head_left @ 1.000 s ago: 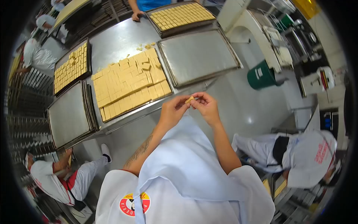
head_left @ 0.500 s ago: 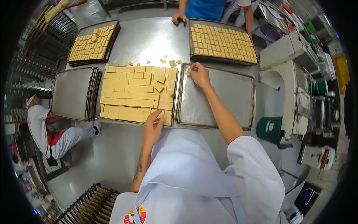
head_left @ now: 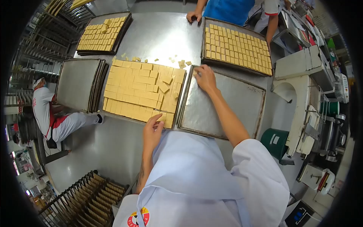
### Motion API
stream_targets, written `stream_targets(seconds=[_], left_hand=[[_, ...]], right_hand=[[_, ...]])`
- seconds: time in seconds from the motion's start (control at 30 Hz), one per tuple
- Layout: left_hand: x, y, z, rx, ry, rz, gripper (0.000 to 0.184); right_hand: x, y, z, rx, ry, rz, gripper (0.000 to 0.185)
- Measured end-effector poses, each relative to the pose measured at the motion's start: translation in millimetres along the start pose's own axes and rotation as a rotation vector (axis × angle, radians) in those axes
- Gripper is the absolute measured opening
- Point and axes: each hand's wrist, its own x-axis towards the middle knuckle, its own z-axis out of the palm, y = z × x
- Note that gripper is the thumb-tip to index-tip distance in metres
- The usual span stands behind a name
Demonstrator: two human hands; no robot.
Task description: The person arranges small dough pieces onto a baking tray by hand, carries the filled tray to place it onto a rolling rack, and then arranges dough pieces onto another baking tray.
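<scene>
The right hand (head_left: 206,80) was at the near-left part of its reach, at the far left corner of the bare tray (head_left: 242,94), fingertips drawn together over a small piece (head_left: 196,70). They partly hid it, so whether the grip pinched it or only touched it could not be told. The left hand (head_left: 152,134) was loosely curled, fingertips on the near right corner of the cut dough (head_left: 132,90); whether it grasped any was unclear. The dough lay just left of the tray on the worktop (head_left: 151,26), scraps (head_left: 182,64) beyond it.

The step in hand looked like setting the piece at the tray's corner; that placement seemed to call for a light, level release.

Farther out stood two filled trays, one left (head_left: 121,38), one right (head_left: 238,67). A co-worker's hand (head_left: 194,16) rested at the worktop's far edge.

A second earlier, both hands had met around a piece short of the worktop; now they were apart. Half a second earlier, they were already at these two corners.
</scene>
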Motion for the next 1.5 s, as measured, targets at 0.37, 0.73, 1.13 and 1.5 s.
stream_targets(seconds=[0.37, 0.73, 1.13, 1.5], left_hand=[[80.9, 9.4, 16.9, 0.042, 0.011, 0.039, 0.029], [71.2, 24.0, 44.8, -0.448, -0.054, -0.102, 0.033], [52.4, 58.0, 74.1, -0.944, -0.793, -0.293, 0.064], [16.4, 69.0, 84.3, -0.42, -0.442, 0.059, 0.043]], right_hand=[[-49.4, -58.9, -10.4, 0.229, -0.222, -0.13, 0.039], [-44.6, -85.4, -36.4, 1.081, -0.414, 0.328, 0.024], [-115.7, -59.8, -91.7, 0.867, -0.338, 0.166, 0.024], [-144.7, -84.4, -121.1, 1.067, -0.342, 0.357, 0.035]])
